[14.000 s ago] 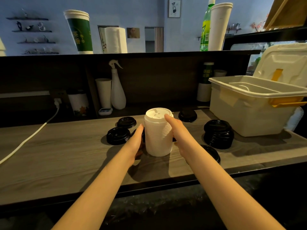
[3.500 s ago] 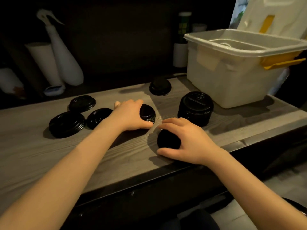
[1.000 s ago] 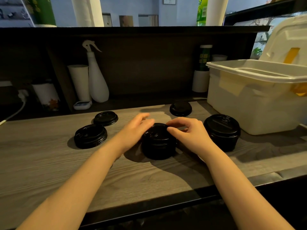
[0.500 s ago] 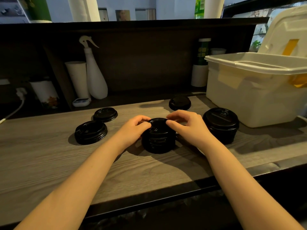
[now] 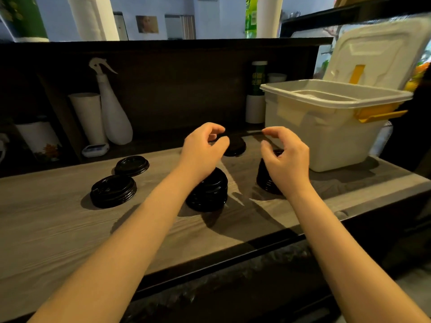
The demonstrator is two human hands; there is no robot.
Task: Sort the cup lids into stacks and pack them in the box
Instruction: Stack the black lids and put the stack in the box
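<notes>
The left hand (image 5: 203,148) covers the top of the middle stack of black lids (image 5: 210,194) and the edge of a single lid (image 5: 236,146) behind it. The right hand (image 5: 288,157) hides most of the taller stack (image 5: 263,180) beside the open storage box (image 5: 326,136), whose raised cover (image 5: 373,50) runs off frame. Half a second ago both hands gripped the middle stack. Now they hover above the counter (image 5: 58,224), fingers loosely curled around nothing.

bare left forearm (image 5: 135,241), bare right forearm (image 5: 326,241)
</notes>
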